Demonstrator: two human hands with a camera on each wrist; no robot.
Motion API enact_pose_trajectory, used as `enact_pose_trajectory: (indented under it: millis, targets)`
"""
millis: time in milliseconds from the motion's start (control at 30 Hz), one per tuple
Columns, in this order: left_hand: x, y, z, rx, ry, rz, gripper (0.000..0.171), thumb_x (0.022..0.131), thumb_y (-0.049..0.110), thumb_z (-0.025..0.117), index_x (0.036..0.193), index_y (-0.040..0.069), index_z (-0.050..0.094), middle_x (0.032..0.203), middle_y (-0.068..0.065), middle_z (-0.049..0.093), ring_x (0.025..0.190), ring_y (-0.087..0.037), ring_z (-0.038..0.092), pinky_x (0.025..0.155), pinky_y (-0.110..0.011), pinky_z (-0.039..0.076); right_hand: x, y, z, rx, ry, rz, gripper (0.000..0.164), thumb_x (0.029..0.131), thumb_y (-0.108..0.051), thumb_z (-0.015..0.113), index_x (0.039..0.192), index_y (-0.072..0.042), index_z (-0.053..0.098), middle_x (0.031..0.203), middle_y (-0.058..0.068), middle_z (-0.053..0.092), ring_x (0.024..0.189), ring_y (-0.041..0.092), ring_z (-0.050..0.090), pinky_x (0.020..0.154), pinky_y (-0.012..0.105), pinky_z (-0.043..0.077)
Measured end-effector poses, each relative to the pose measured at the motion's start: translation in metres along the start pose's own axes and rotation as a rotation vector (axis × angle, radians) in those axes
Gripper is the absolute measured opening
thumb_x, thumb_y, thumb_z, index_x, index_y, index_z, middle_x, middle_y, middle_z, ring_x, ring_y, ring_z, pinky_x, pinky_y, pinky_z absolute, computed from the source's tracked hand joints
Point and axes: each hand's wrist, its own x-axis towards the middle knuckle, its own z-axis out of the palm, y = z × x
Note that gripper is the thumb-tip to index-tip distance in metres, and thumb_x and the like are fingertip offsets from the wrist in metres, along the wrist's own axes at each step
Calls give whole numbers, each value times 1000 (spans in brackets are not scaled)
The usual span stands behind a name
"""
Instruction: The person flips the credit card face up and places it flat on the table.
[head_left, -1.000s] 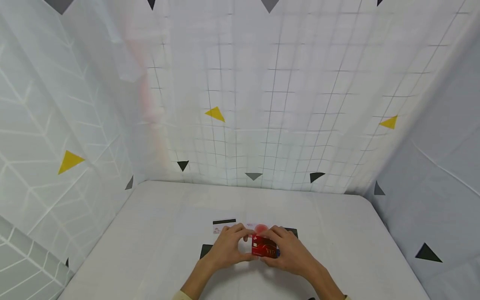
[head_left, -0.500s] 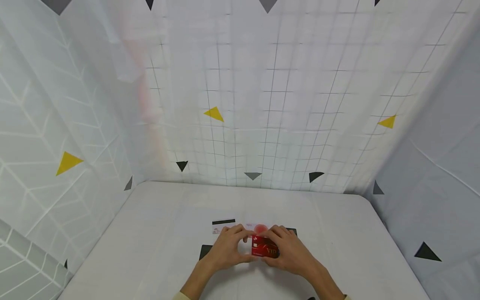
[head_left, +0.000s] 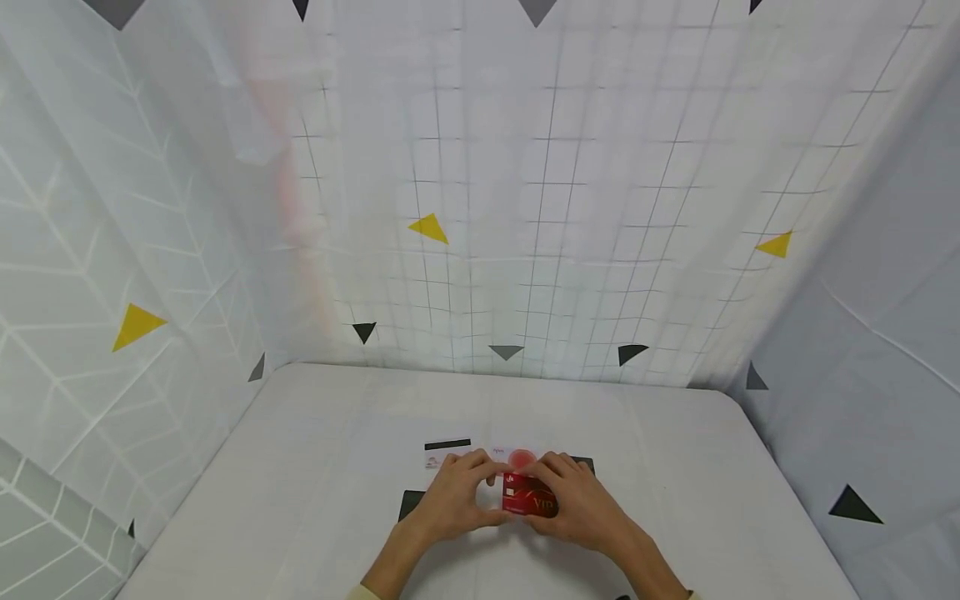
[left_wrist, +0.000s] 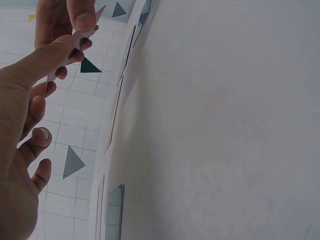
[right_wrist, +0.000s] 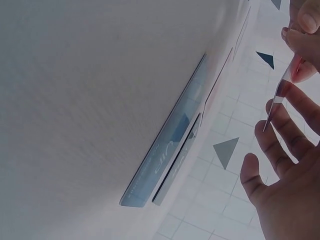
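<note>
Both hands hold a red card [head_left: 529, 495] with "VIP" lettering, up in front of the other cards. At its left side, my left hand [head_left: 452, 497] pinches the card between thumb and index finger. My right hand [head_left: 579, 505] holds the right side, its fingers along the top edge and its thumb below. The left wrist view shows the card [left_wrist: 79, 42] nearly edge-on, clear of the table, with both thumbs on it. From the right wrist, the card [right_wrist: 280, 92] again appears as a thin strip, with fingers behind it.
On the white table [head_left: 315, 467] lie a white card with a black stripe [head_left: 447, 450], a pink card with a red circle [head_left: 520, 457], and a dark card [head_left: 411, 502] partly behind the left hand. A blue VIP card [right_wrist: 167, 150] lies below the right hand.
The red card has tilted slightly between the fingers, and a little blue patch at its right edge is now covered. Both hands have stayed almost in place.
</note>
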Motion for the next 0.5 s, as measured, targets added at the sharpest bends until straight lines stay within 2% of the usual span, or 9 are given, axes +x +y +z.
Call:
enact_pose_trajectory:
  millis: [200, 500]
  targets:
    - [-1, -1, -2, 11, 2, -9, 58, 79, 62, 77, 131, 40, 61, 98, 18, 53, 90, -7, 54, 86, -36, 36, 2, 1, 0, 48, -41, 21, 60, 79, -51, 82, 130, -35, 56, 118, -13, 54, 111, 12, 48, 95, 52, 48]
    - [-4, -7, -3, 91, 8, -19, 56, 79, 63, 77, 126, 35, 65, 96, 13, 54, 80, 1, 45, 87, -38, 37, 5, 0, -2, 89, -82, 46, 61, 78, -44, 85, 130, -27, 60, 118, -11, 53, 110, 12, 46, 93, 48, 49]
